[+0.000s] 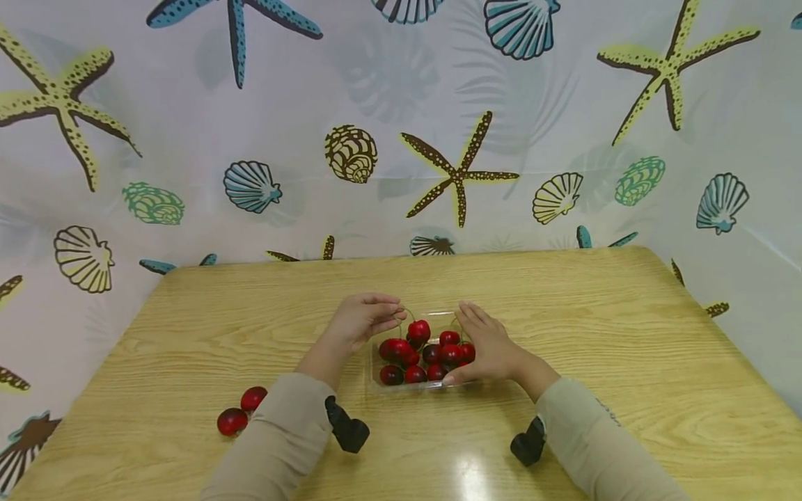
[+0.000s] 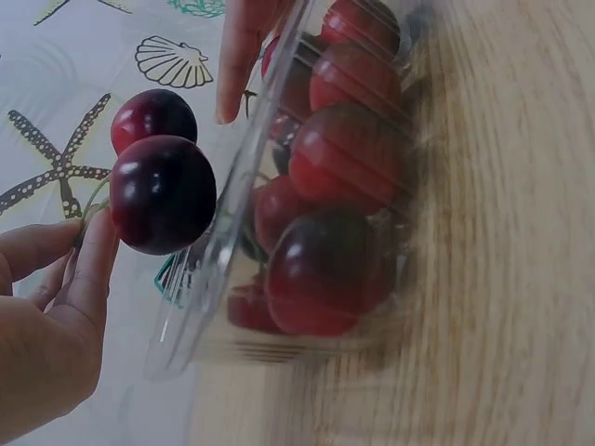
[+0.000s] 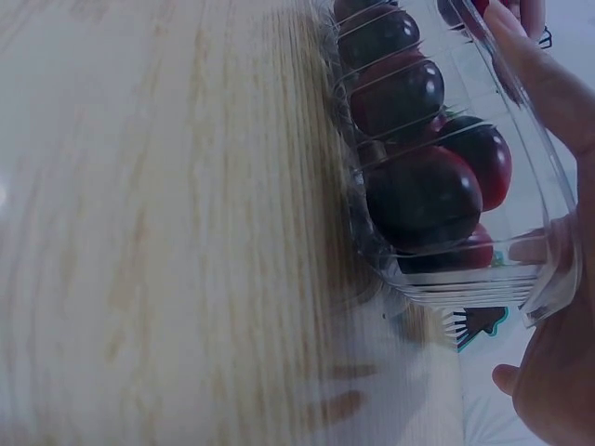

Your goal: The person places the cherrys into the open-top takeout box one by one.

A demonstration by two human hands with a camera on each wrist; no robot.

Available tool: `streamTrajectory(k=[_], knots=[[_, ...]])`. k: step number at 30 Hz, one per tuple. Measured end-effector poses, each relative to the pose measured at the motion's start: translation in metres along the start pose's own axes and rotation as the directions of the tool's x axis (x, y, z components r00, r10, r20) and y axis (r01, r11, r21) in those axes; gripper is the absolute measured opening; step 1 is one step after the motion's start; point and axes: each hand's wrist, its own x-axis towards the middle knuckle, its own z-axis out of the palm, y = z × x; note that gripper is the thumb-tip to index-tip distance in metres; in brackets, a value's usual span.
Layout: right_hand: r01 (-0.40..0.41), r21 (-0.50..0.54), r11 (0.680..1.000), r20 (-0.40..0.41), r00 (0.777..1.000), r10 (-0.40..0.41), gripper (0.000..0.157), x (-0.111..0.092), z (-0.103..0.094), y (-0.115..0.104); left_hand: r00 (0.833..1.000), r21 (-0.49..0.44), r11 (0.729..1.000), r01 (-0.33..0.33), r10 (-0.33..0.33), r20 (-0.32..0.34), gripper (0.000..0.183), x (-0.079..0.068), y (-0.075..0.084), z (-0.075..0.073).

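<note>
By their green stems, my left hand (image 1: 361,322) pinches a pair of dark red cherries (image 2: 164,195) between thumb and fingertips. The pair hangs at the open top of a clear plastic container (image 1: 374,387), over its left half in the head view. Several more cherries (image 1: 451,355) lie inside, heaped against the ribbed walls. My right hand (image 1: 491,348) spans the container's right end, its thumb along the near rim and its fingers at the far side, holding it. In the right wrist view that thumb (image 3: 548,84) overlaps the rim.
Two cherries (image 1: 232,422) lie on the wooden table (image 1: 188,327) to the left, beside my left sleeve. Black wrist cameras (image 1: 351,431) are strapped at both cuffs. A cloth (image 1: 301,104) printed with shells and starfish hangs behind the table.
</note>
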Motion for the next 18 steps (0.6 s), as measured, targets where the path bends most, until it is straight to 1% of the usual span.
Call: streamTrajectory(k=[10,18], knots=[[0.0,-0.004,1.0,0.0,1.0,0.0,0.116,0.0,0.0,0.001,0.999,0.026,0.999,0.039,-0.039,-0.007,0.029,0.01,-0.008,0.017],[0.007,0.004,1.0,0.002,1.0,-0.007,0.119,0.0,-0.001,0.001,0.998,0.082,0.995,0.053,-0.052,-0.023,0.028,0.015,-0.013,0.023]])
